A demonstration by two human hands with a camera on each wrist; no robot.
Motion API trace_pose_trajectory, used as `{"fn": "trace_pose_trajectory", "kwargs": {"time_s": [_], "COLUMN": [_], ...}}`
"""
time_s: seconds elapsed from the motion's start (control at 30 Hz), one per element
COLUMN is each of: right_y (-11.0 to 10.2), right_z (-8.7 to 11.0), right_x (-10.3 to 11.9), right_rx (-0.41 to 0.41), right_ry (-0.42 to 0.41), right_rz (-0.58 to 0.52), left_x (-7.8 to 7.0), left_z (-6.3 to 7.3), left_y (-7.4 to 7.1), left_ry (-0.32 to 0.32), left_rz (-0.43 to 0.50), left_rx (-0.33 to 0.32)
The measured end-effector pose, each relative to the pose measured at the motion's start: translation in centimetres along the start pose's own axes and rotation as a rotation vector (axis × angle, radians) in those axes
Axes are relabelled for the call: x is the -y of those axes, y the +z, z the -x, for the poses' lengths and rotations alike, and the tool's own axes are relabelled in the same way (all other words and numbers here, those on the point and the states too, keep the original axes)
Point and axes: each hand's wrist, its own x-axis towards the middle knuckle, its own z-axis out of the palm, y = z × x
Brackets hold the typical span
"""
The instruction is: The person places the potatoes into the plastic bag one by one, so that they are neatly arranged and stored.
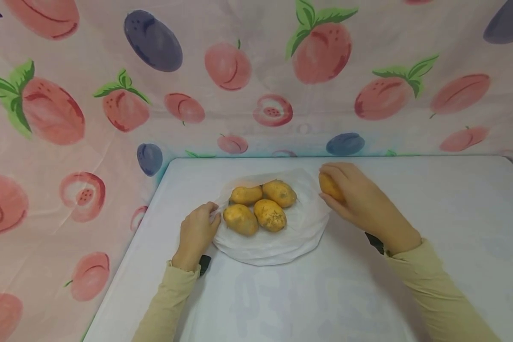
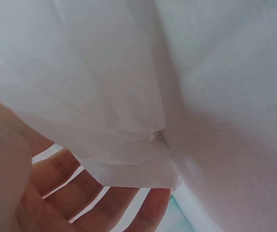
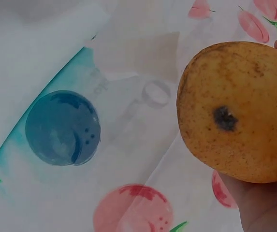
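Note:
Several yellow potatoes [image 1: 270, 215] lie together on a thin white plastic bag [image 1: 301, 228] on the table. At the bag's left edge, my left hand [image 1: 196, 232] holds the rim, its fingers [image 2: 75, 193] lying against the plastic in the left wrist view. Off the bag's right side, my right hand [image 1: 359, 197] grips another potato [image 1: 330, 186] between thumb and fingers. That same potato [image 3: 240, 111] shows a dark spot on its end in the right wrist view. The bag hides part of the left fingers.
A white-covered table [image 1: 453, 228] lies under everything. Behind it and on the left hangs a pink cloth [image 1: 256, 28] printed with peaches and plums, meeting the table's back edge. Dark bands [image 1: 204, 265] sit at both wrists.

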Motion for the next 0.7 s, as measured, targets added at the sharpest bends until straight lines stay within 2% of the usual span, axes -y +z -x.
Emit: {"fn": "trace_pose_trajectory", "kwargs": {"time_s": [0.33,0.7], "right_y": [1.9,3.6], "right_z": [-1.1,-1.7], "right_x": [0.5,1.0], "right_rx": [-0.011,0.041], "right_ry": [-0.004,0.058], "right_rz": [-0.061,-0.091], "left_x": [0.0,0.1], "left_z": [0.0,-0.1], "left_y": [0.0,0.2], "left_ry": [0.001,0.002], "left_rz": [-0.005,-0.002], "left_rx": [-0.004,-0.003]}}
